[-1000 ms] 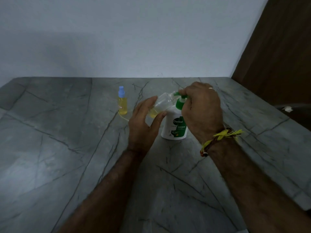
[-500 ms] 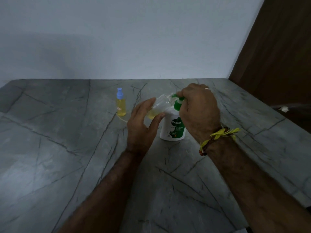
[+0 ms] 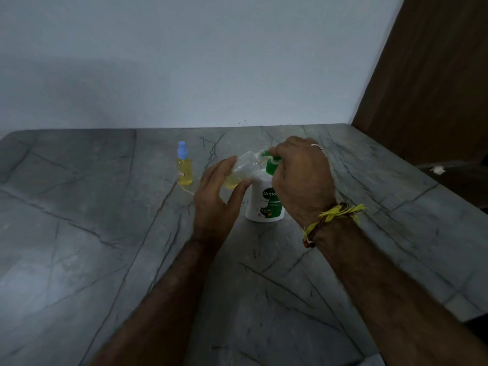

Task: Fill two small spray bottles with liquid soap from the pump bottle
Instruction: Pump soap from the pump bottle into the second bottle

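1. The pump bottle (image 3: 264,204) stands upright on the grey stone table (image 3: 105,233), near the middle. It is white with a green label, and its green pump head is on top.
2. The left hand (image 3: 216,204) holds a small clear spray bottle (image 3: 244,169) without cap. The fingers and the thumb are curled around its lower part.
3. This clear bottle is tilted. Its long axis goes from lower left to upper right, the bottom points toward the left hand and the open neck points up and right, to the spout of the pump.
4. The neck of the clear bottle is just at the green spout; I cannot tell if they touch.
5. A little yellow liquid lies in the low end of the clear bottle; the rest of it looks clear.
6. The right hand (image 3: 301,180) is over the pump head, with its fingers bent around it. The pump head is mostly hidden under this hand.
7. On the right wrist there is a yellow thread band (image 3: 332,217), and one finger has a ring (image 3: 316,146).
8. A second spray bottle (image 3: 184,167) stands upright to the left, well apart from the hands. It has a blue cap and yellow liquid nearly up to its shoulder.
9. A thin pale tube (image 3: 186,188) lies on the table just beside this second bottle.
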